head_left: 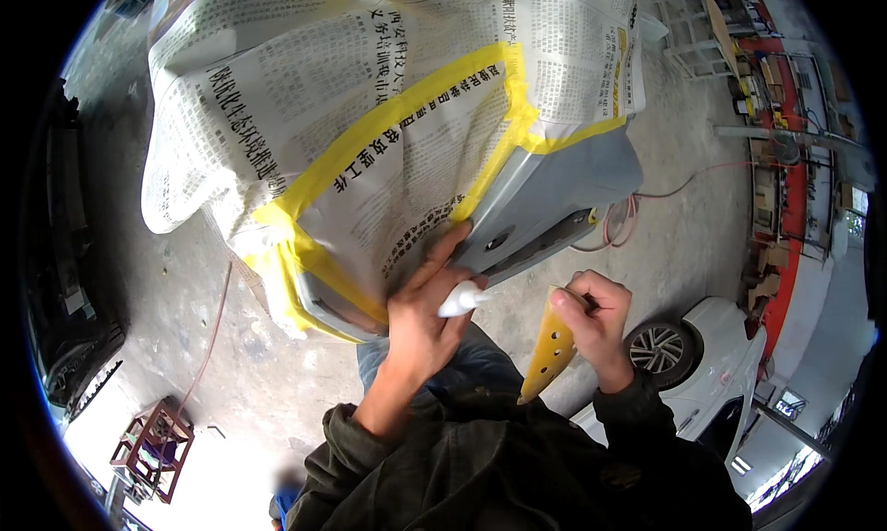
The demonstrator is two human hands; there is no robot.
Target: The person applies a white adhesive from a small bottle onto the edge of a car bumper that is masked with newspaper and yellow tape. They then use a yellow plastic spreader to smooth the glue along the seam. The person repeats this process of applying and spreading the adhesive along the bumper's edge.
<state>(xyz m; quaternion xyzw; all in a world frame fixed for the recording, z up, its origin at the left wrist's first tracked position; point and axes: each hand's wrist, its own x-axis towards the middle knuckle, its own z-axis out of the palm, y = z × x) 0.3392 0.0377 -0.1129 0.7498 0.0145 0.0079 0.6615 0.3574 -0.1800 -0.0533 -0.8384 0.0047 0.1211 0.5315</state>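
My left hand (420,320) is closed around a small white nozzle bottle (458,300), whose tip points right. Its index finger stretches forward onto the grey car body panel (562,182), by the edge of the masking paper. In my right hand (599,320), raised to the right of the bottle, is a yellow sheet of sandpaper (549,348) with a row of holes. The sheet hangs down, pinched by thumb and fingers. Printed newspaper (305,97) covers most of the car part, fixed along its edges with yellow masking tape (346,166).
A white car (707,374) stands at the lower right. A pinkish hose (624,219) lies coiled on the concrete floor (176,281). At the lower left is a reddish-brown stand (155,448). Shelves with boxes (767,254) line the right wall.
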